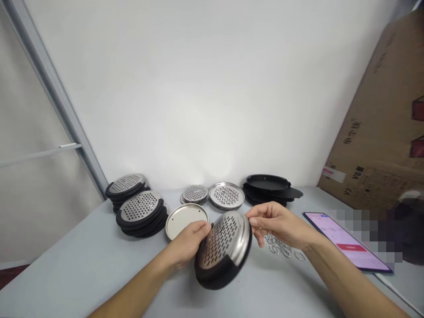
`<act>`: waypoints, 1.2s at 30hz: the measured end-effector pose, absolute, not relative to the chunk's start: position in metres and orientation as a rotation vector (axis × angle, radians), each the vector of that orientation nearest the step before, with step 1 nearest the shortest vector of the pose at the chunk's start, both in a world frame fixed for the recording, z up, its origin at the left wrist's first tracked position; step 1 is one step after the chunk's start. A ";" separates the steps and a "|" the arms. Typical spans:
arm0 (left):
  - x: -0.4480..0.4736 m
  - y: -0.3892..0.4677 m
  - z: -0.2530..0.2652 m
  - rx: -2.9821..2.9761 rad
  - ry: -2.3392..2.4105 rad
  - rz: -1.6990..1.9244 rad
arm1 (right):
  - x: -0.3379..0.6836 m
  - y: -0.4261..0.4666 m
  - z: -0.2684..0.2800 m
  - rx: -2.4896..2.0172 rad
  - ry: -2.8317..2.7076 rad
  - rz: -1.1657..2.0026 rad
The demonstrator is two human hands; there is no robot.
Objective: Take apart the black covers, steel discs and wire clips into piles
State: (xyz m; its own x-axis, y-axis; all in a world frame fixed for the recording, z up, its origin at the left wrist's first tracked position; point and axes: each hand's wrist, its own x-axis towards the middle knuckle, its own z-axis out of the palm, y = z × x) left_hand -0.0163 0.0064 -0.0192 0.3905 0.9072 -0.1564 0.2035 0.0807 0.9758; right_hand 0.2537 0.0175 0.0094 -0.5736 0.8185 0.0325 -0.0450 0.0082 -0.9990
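Note:
A round grater, with a slotted metal face and a black plastic rim, is held tilted above the table in the middle of the view. My left hand grips its left edge, thumb on top and the other fingers hidden below. At the upper right edge, my right hand pinches the metal side between thumb and fingers. Whether a small part is also in that pinch cannot be made out. Just beyond my left hand lies a plain round metal plate. Several thin metal rings are scattered under my right hand.
Two stacks of black-rimmed graters stand at the left. Along the wall are perforated metal discs, grater discs and black round trays. A phone with a cable lies right, before a cardboard box.

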 end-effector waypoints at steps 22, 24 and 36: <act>-0.020 0.010 -0.015 1.597 0.847 0.615 | 0.200 -0.004 -0.005 -1.097 -1.956 1.143; -0.018 0.009 -0.018 1.687 0.884 0.585 | 0.203 -0.006 -0.003 -1.070 -2.183 0.840; -0.023 0.012 -0.027 1.594 0.972 0.544 | 0.201 -0.017 -0.023 -1.025 -2.633 -0.108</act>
State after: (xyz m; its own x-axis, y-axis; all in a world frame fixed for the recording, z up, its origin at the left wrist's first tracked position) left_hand -0.0227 0.0119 -0.0269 0.5518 0.8200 -0.1520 0.2990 -0.0244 0.9540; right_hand 0.2014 -0.0171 -0.0225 -0.6950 0.6467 0.3143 0.6702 0.7409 -0.0426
